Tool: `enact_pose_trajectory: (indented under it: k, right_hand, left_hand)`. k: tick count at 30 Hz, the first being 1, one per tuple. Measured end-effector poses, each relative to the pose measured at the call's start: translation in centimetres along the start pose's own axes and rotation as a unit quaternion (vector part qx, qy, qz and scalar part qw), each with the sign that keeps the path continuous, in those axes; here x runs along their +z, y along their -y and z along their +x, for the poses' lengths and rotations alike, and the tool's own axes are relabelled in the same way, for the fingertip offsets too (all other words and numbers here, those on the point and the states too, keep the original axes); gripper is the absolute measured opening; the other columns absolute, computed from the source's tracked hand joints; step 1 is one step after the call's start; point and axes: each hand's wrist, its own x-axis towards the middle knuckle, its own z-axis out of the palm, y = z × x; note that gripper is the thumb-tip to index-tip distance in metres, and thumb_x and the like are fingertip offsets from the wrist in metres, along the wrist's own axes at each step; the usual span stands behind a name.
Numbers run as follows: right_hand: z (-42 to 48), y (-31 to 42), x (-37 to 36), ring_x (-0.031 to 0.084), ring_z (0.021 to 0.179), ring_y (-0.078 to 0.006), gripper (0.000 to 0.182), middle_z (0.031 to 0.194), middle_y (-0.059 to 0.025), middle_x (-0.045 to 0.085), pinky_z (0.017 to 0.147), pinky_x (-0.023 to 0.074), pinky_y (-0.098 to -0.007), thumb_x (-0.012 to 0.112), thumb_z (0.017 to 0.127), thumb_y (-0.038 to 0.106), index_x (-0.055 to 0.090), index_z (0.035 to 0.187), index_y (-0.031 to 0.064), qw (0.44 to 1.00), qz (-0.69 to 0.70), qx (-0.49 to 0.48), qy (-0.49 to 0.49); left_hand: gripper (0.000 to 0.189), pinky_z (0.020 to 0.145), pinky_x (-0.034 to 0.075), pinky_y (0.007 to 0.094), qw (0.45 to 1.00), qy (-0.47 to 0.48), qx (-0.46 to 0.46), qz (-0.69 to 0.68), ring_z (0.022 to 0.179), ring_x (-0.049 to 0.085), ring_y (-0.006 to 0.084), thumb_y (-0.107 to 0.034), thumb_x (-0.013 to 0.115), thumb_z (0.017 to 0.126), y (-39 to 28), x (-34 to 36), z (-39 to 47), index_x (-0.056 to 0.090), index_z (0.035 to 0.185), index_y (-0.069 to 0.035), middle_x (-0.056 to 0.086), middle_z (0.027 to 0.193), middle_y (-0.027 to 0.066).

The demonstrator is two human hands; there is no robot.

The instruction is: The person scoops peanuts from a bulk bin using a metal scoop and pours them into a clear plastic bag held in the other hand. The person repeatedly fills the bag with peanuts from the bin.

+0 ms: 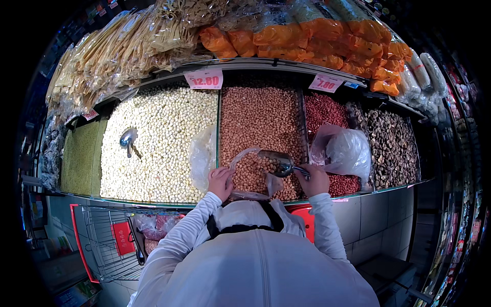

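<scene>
My left hand (220, 183) grips the left edge of an open clear plastic bag (274, 185), which lies over a bin of pinkish-brown nuts or beans (257, 115). In my right hand (313, 180) is the handle of a metal scoop (282, 163). The scoop's mouth points left over the bag's opening, and some of the same brown pieces sit in it. More brown pieces show within the bag's rim; how full the bag is cannot be told.
Left are bins of whitish seeds (153, 169), with another metal scoop (128, 138), and small green beans (80, 161). Right are red-skinned nuts (326, 111) under a clear bag (349, 149), then dried mushrooms (395, 149). A shopping cart (103, 245) stands lower left; packaged goods (299, 40) line the upper shelf.
</scene>
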Motion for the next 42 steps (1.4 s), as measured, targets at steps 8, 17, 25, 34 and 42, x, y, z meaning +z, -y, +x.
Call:
enact_pose_trajectory:
  k: [8, 17, 25, 34, 42]
  right_hand:
    - [0.7, 1.7, -1.8, 0.058, 0.074, -0.0313, 0.02, 0.078, -0.0113, 0.061, 0.065, 0.0456, -0.0413, 0.071, 0.071, 0.019, 0.067, 0.087, 0.0072, 0.994, 0.0, -0.106, -0.021]
    - [0.4, -2.1, 0.9, 0.059, 0.083, -0.0316, 0.018, 0.087, -0.0125, 0.062, 0.071, 0.0473, -0.0423, 0.068, 0.074, 0.017, 0.066, 0.089, 0.0072, 0.994, -0.056, 0.073, -0.066]
    - [-1.2, -4.3, 2.9, 0.06, 0.092, -0.0324, 0.017, 0.094, -0.0141, 0.063, 0.076, 0.0513, -0.0427, 0.064, 0.076, 0.02, 0.066, 0.087, 0.0081, 0.947, -0.225, 0.197, 0.115]
    - [-1.9, -5.1, 4.5, 0.063, 0.082, -0.0354, 0.024, 0.088, -0.0177, 0.065, 0.076, 0.0503, -0.0448, 0.057, 0.083, 0.025, 0.067, 0.102, 0.0138, 0.963, -0.11, 0.207, 0.134]
    - [-1.4, -6.6, 8.2, 0.063, 0.083, -0.0356, 0.024, 0.086, -0.018, 0.065, 0.074, 0.0497, -0.0444, 0.055, 0.086, 0.024, 0.066, 0.101, 0.0097, 0.965, -0.025, 0.244, 0.092]
  left_hand:
    - [0.04, 0.101, 0.026, 0.0412, 1.0, 0.004, -0.003, 0.001, 0.113, 0.049, 0.0248, -0.009, 0.059, 0.071, -0.2, -0.2, 0.0, 0.06, 0.111, -0.01, 0.061, 0.111, 0.0076]
    - [0.039, 0.1, 0.027, 0.041, 1.0, 0.001, -0.004, 0.0, 0.113, 0.049, 0.0249, -0.009, 0.059, 0.072, -0.3, -0.3, 0.1, 0.061, 0.11, -0.01, 0.061, 0.11, 0.0077]
    - [0.041, 0.101, 0.026, 0.0418, 1.0, 0.004, -0.006, 0.002, 0.114, 0.048, 0.0257, -0.01, 0.059, 0.071, -0.1, -0.1, 0.0, 0.06, 0.111, -0.011, 0.061, 0.111, 0.0084]
    - [0.041, 0.101, 0.026, 0.0422, 1.0, 0.002, -0.006, -0.001, 0.114, 0.048, 0.0257, -0.01, 0.059, 0.07, 0.1, 0.0, -0.1, 0.06, 0.111, -0.011, 0.061, 0.11, 0.0076]
    - [0.041, 0.1, 0.027, 0.0415, 1.0, -0.003, -0.003, 0.0, 0.113, 0.049, 0.0254, -0.009, 0.059, 0.07, -0.1, -0.1, 0.1, 0.061, 0.111, -0.012, 0.061, 0.109, 0.0077]
